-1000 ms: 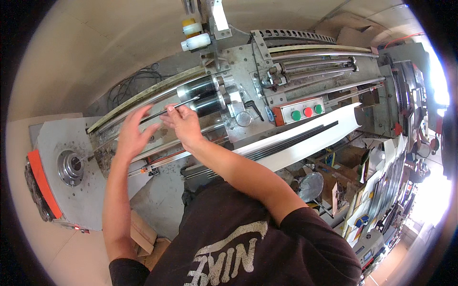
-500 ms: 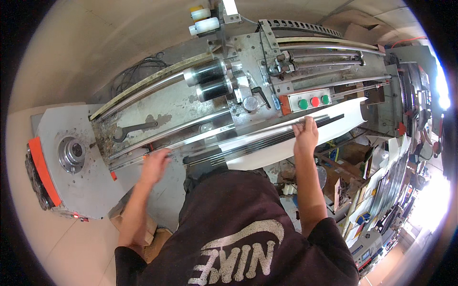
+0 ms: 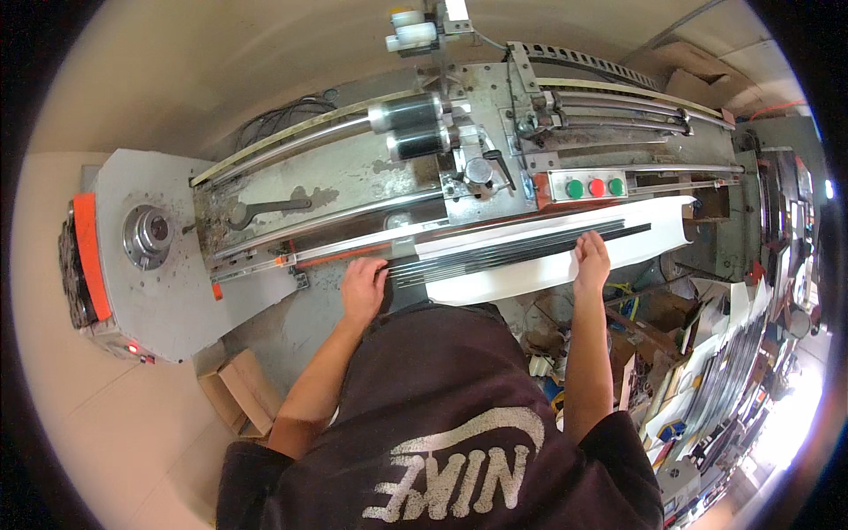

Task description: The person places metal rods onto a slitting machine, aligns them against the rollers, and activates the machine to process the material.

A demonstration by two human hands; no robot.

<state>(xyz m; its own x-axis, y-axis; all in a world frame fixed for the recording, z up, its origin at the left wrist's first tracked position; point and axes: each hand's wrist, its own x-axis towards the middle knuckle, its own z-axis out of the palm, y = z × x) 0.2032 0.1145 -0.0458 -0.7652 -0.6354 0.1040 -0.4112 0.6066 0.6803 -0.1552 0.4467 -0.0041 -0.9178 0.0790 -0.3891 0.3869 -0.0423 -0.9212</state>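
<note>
A bundle of long thin dark rods [image 3: 495, 254] lies lengthwise across a white curved sheet [image 3: 512, 284] right in front of me. My left hand [image 3: 363, 290] is at the left ends of the rods, fingers curled about them. Toward the other end, my right hand [image 3: 593, 261] has its thumb and fingers pressed together on the rods, a short way in from their right tips. The exact number of rods in each grip is hidden by the fingers.
Behind the sheet runs a long grey machine with steel rails [image 3: 331, 225] and a button box [image 3: 586, 186] with green and red buttons. A loose wrench [image 3: 265, 210] lies on its bed. Cardboard boxes [image 3: 243, 389] stand at lower left; clutter fills the right side.
My left hand has come right to the rods' left ends. A pale rod that my right hand held above the bundle no longer shows apart from it. The whole view has shifted slightly.
</note>
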